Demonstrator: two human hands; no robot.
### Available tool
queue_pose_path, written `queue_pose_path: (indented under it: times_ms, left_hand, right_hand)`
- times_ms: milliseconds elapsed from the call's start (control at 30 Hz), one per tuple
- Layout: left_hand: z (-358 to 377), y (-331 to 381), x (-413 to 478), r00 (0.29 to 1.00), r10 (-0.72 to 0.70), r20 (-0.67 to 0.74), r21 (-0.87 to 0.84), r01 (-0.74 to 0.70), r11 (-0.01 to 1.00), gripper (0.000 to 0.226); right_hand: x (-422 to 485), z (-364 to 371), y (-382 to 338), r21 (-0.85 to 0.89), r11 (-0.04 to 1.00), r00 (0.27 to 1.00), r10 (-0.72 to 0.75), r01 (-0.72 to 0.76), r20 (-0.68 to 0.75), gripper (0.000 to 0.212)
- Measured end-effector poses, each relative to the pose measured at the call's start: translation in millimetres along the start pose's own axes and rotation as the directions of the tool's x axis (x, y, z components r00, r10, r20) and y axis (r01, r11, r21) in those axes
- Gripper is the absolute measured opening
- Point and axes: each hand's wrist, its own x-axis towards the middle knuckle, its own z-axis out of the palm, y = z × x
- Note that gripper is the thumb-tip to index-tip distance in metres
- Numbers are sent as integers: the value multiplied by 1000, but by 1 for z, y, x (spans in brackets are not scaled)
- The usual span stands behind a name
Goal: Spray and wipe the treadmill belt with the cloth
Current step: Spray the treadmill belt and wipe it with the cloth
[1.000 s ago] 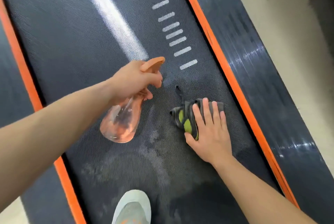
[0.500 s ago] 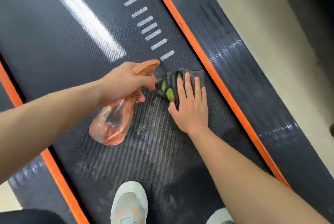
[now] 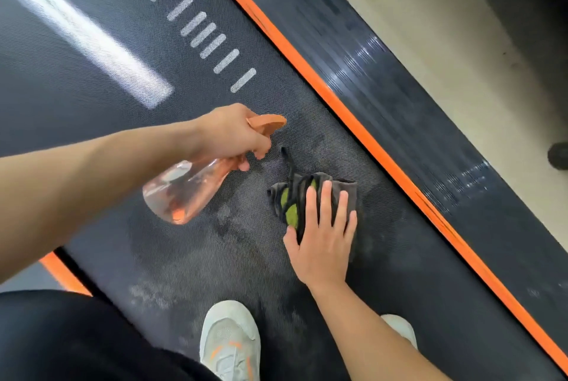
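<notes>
Cloth (image 3: 287, 201) partly under right hand (image 3: 322, 242); left hand (image 3: 230, 134) hides neck of bottle (image 3: 184, 190).

dark grey mesh-textured belt (image 3: 101, 73) with white dashes, orange edge stripe (image 3: 307, 73), see-through orange spray bottle (image 3: 187, 193), grey-and-lime cloth (image 3: 292, 199), pale mint shoes (image 3: 230, 340)

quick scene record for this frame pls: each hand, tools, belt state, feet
left hand: left hand grips the spray bottle at its neck, nozzle aimed ahead over the belt
right hand: right hand flat, fingers straight, pressing on the cloth
cloth: grey with green patches, bunched, lying to the right of the bottle
belt: treadmill belt shows damp blotches around the cloth and toward the feet
feet: pale shoes on the belt at the frame's bottom
edge: orange strip along the belt's right side
</notes>
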Motion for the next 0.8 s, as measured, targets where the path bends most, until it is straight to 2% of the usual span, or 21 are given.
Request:
queue_pose_path:
  times_ms: [167,333,467,600,800]
  left_hand:
    - [11,7,-1,997,-11,-82,22,13,1000,22]
    - [11,5,-10,996,37,-76,43,-34,999,13]
    - [8,5,-13,991,45,-124,13,-44,999,7]
    - [14,12,-16,999,43,-28,58,-42,997,14]
    - [23,31,-21,994,77,79,151,-89,985,14]
  right_hand:
    - [0,0,-1,15,1000,1000,8,-8,-16,83]
    - [-2,-2,-10,30,999,999,40,-39,-32,84]
    - [-4,-2,-13,44,998,998,53,-51,-29,85]
    - [-8,-3,-18,55,996,997,67,-66,-24,84]
    - [-20,-1,-33,78,993,996,83,-84,5,86]
